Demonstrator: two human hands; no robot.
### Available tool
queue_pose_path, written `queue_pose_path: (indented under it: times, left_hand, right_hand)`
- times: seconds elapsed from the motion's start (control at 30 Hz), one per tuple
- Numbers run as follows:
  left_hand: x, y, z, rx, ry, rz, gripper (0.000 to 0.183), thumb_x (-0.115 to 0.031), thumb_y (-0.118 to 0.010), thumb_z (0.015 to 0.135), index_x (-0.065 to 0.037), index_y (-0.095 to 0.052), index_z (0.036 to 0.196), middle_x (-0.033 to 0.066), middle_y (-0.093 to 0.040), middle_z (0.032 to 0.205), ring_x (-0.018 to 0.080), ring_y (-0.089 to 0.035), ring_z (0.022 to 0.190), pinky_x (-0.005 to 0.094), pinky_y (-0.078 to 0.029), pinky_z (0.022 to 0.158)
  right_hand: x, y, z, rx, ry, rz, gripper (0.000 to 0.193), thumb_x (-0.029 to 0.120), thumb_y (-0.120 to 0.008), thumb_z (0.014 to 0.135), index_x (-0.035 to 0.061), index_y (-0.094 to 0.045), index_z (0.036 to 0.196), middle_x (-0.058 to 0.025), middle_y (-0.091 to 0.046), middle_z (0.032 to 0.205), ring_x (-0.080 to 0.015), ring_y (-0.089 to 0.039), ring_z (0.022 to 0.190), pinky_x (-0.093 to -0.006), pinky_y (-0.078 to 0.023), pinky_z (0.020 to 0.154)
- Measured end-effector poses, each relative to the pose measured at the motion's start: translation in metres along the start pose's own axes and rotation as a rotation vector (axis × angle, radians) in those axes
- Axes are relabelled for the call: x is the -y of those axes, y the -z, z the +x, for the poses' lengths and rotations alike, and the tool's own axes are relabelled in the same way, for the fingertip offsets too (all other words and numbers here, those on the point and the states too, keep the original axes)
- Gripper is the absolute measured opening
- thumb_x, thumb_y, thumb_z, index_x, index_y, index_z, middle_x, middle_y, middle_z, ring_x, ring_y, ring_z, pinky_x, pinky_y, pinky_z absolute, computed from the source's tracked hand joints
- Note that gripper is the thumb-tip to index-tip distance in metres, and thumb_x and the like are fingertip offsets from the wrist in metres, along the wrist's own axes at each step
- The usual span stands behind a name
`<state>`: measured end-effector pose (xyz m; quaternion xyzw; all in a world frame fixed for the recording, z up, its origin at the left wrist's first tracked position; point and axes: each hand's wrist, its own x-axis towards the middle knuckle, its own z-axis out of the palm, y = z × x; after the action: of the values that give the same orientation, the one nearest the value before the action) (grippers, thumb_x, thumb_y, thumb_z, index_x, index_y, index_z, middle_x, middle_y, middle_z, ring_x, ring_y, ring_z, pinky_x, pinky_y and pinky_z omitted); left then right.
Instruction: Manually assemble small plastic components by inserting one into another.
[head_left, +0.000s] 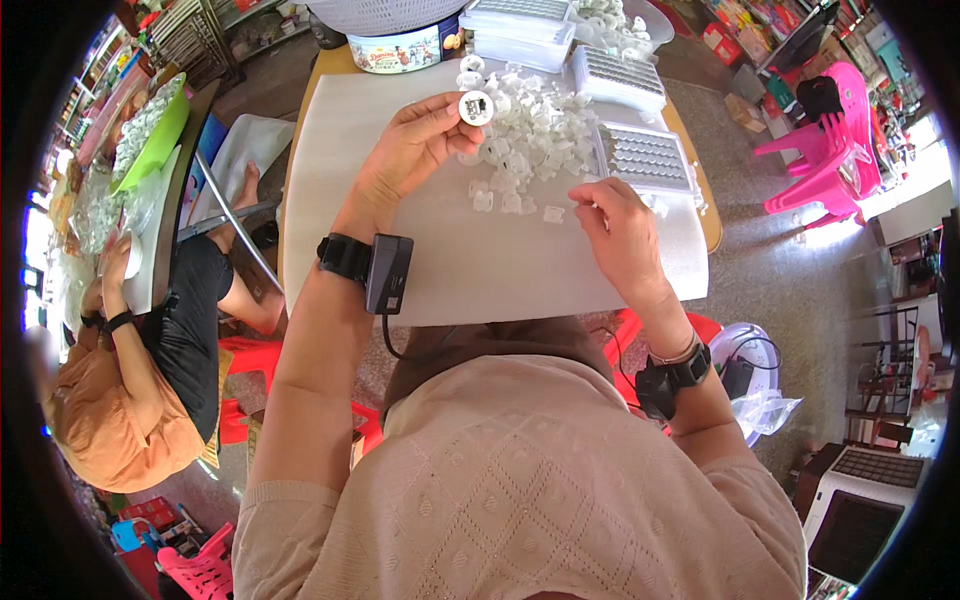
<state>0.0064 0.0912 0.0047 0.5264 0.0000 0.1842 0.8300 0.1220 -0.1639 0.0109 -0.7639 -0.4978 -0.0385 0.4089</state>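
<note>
My left hand point(420, 145) is raised over the table's left half. Between its thumb and fingers it grips a small round white plastic part point(477, 108) with metal pieces in its middle. Beside it spreads a loose pile of small translucent white plastic pieces point(535, 125). My right hand point(625, 238) hovers to the right of the pile with its thumb and fingertips drawn together; whether anything tiny sits between them I cannot make out. Just beyond that hand is a clear tray point(648, 155) holding rows of small grey-white parts.
White sheeting point(350, 200) covers the table. More filled trays point(618, 78), a decorated tub point(400, 50) and a grey basket point(385, 12) stand at the back. At left another person point(130, 400) works by a green basin point(155, 135). Pink chairs point(840, 150) stand at right.
</note>
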Motion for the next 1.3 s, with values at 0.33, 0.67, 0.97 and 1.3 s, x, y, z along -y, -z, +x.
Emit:
queue_pose_path:
  times: [0.33,0.67,0.97,1.3]
  left_hand:
    - [-0.001,-0.005,-0.004,-0.015,-0.001,0.000,0.030,-0.015,-0.052,0.094,0.007,-0.056,0.115,0.0112,-0.065,0.092,0.0166,-0.064,0.082,0.0269,-0.053,0.071]
    - [-0.003,-0.009,-0.003,-0.030,0.027,-0.063,0.031,-0.013,-0.053,0.093,0.008,-0.054,0.116,0.0128,-0.064,0.092,0.0187,-0.064,0.081,0.0281,-0.054,0.069]
    - [-0.003,-0.009,-0.003,-0.067,0.057,-0.061,0.031,-0.013,-0.053,0.093,0.007,-0.053,0.118,0.0128,-0.064,0.093,0.0191,-0.065,0.082,0.0278,-0.054,0.070]
    - [-0.007,-0.011,-0.002,-0.067,0.041,-0.048,0.030,-0.013,-0.051,0.094,0.004,-0.054,0.119,0.0088,-0.063,0.096,0.0162,-0.062,0.085,0.0267,-0.052,0.075]
  right_hand:
    - [0.011,-0.010,-0.004,0.117,0.213,-0.017,0.012,0.000,-0.061,0.075,0.0029,-0.063,0.086,-0.0098,-0.058,0.082,-0.0300,-0.055,0.080,-0.0388,-0.045,0.073]
    - [0.017,-0.012,0.001,0.125,0.304,-0.130,0.012,0.002,-0.064,0.074,0.0039,-0.061,0.085,-0.0096,-0.057,0.074,-0.0294,-0.055,0.074,-0.0393,-0.046,0.067]
    - [0.048,-0.016,0.061,-0.196,0.170,0.207,0.007,0.001,-0.063,0.077,0.0029,-0.062,0.083,-0.0112,-0.061,0.076,-0.0267,-0.060,0.065,-0.0345,-0.048,0.057]
    - [0.045,-0.052,0.100,-0.219,0.270,0.294,0.007,0.001,-0.063,0.078,0.0033,-0.061,0.084,-0.0116,-0.062,0.078,-0.0285,-0.060,0.070,-0.0371,-0.048,0.060]
